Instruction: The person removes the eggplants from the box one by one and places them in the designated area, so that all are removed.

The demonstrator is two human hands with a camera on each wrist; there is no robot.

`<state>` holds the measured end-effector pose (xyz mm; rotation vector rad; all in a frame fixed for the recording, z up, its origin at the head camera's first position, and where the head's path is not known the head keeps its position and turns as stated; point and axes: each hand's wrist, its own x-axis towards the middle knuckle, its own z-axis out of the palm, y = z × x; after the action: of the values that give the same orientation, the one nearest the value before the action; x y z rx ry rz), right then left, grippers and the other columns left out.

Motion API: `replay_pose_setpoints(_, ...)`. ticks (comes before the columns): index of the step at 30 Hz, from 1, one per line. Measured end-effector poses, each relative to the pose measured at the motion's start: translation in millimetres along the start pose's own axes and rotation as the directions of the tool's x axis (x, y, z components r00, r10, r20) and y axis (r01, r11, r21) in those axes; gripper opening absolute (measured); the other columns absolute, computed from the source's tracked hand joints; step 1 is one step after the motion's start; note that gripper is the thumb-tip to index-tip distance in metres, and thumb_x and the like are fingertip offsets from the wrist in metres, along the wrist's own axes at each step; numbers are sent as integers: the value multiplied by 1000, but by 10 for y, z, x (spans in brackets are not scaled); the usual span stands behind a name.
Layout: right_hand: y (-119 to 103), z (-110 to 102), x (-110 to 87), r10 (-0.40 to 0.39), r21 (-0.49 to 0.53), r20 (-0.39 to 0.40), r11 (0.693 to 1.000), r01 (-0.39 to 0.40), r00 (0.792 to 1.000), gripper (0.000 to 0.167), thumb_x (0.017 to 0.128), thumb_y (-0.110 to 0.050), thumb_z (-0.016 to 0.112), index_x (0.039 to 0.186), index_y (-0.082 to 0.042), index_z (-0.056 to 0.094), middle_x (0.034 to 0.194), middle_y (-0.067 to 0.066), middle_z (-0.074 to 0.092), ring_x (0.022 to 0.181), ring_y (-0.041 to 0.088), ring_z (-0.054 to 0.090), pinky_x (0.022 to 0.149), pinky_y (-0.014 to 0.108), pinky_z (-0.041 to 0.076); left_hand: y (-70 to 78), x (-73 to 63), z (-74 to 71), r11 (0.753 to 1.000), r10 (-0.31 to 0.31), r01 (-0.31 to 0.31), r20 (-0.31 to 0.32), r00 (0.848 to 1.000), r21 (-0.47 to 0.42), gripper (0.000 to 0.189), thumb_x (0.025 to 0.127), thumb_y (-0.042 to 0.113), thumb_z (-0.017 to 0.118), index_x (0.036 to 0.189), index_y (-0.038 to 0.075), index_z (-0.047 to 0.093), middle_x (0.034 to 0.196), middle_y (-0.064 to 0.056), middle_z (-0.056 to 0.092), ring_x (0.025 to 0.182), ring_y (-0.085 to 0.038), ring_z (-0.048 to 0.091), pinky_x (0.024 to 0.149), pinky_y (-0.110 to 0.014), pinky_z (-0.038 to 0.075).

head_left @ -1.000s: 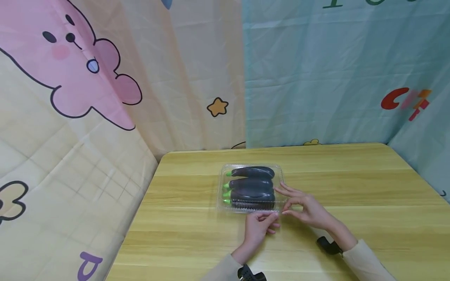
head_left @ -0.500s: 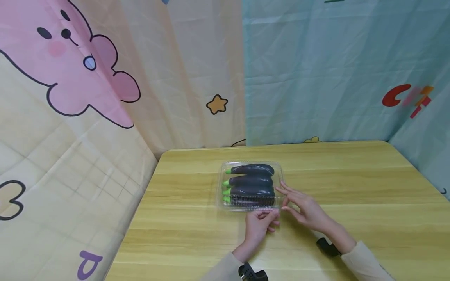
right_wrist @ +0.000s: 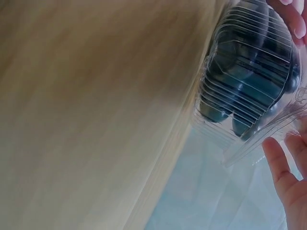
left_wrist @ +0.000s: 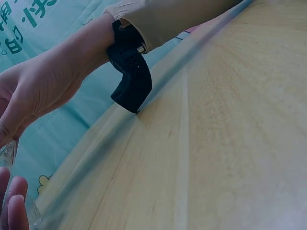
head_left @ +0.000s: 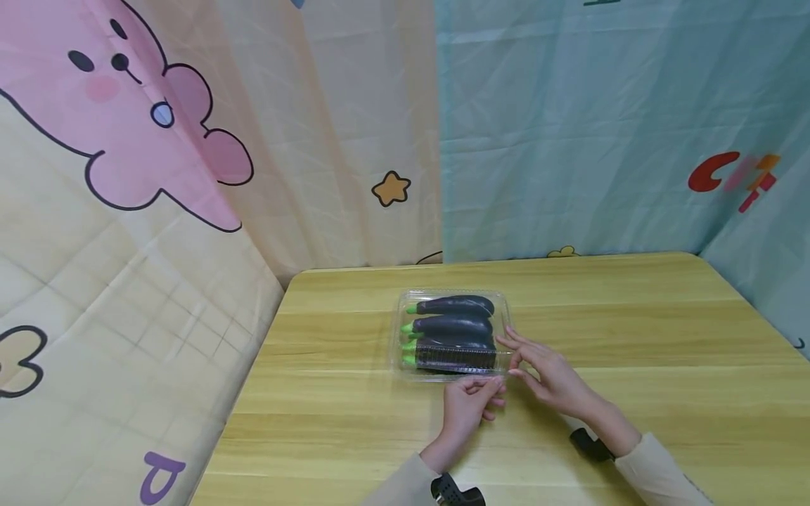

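Note:
A clear plastic clamshell box (head_left: 395, 351) with a ridged lid lies on the table, and several dark purple eggplants (head_left: 452, 325) with green stem ends are inside it. At the front rim, near the right corner, my left hand (head_left: 465, 411) pinches the plastic between thumb and fingers. My right hand (head_left: 557, 379) is at the same corner: its thumb and a bent finger pinch the clear edge, while other fingers reach straighter along the box's right side. In the right wrist view, the ridged side of the box (right_wrist: 240, 72) shows eggplants behind it.
The light wood table (head_left: 316, 422) has rounded far corners. Printed cloth curtains (head_left: 569, 140) stand behind it and at both sides. A black wrist camera (head_left: 591, 444) hangs under the right forearm; another black camera (head_left: 455, 492) is at the left wrist.
The head view has tilted slightly, then steadied. Both hands stay at the box's front right corner; the ridged front of the lid looks slightly shifted over the eggplants.

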<state>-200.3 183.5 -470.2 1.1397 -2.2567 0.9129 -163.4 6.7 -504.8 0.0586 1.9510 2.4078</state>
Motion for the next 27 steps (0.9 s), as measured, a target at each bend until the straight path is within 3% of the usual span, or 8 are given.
replay_pose_setpoints(5,-15,-15,5,44,24,1,999,-44,999,24,84,1,67,87,-18,53,128,14,57,125,36,45,104,25,35,18,-18,16,1000,24,-23,-28,999,16,16,84,12,72,86,-4,71,76,-13,71,63,-29,69,40,-17,47)
replay_pose_setpoints(8,-10,-32,13,76,53,12,996,-76,997,15,91,-8,62,88,-18,52,127,13,59,125,34,46,102,21,36,11,-26,29,1000,22,-22,-42,999,23,15,83,12,73,86,-3,71,76,-12,71,62,-28,69,40,-17,47)
replay_pose_setpoints(10,0,-40,22,78,67,25,995,-80,997,10,95,-15,58,88,-18,52,126,14,59,124,34,46,87,14,43,8,-29,37,1000,18,-17,-46,999,24,14,83,12,74,86,-2,71,75,-11,71,62,-27,69,40,-17,47)
replay_pose_setpoints(11,5,-42,28,65,60,27,996,-66,998,9,96,-18,56,88,-18,52,126,14,59,124,35,47,86,14,44,5,-28,39,1000,17,-16,-45,999,23,15,83,12,74,85,-3,71,75,-11,71,62,-26,69,40,-17,47)
replay_pose_setpoints(15,14,-61,47,36,42,36,998,-38,999,11,92,-12,61,87,-17,53,124,16,60,122,37,48,93,17,43,20,-26,33,1000,10,-10,-16,1000,20,16,84,12,73,88,-3,71,77,-13,71,63,-27,69,42,-19,49)
replay_pose_setpoints(17,7,-80,56,34,25,44,999,-35,998,17,88,-6,65,87,-17,52,124,15,60,122,37,47,105,25,33,21,-20,13,1000,-1,1,12,1000,8,17,84,13,72,90,-3,71,79,-14,70,64,-27,69,43,-20,50)
replay_pose_setpoints(22,-36,-121,75,62,-30,88,998,-60,994,24,85,0,66,87,-18,49,129,12,57,126,35,44,108,28,29,14,-1,-104,998,-48,53,94,994,-44,26,89,16,67,98,-8,68,84,-20,69,66,-23,69,49,-25,55)
replay_pose_setpoints(27,-46,-160,100,62,-35,105,998,-58,993,23,88,-2,64,89,-18,48,135,9,52,129,36,39,110,30,27,44,-11,-289,987,-104,111,69,992,-118,44,95,29,59,100,-14,65,82,-20,69,61,-18,68,52,-29,57)
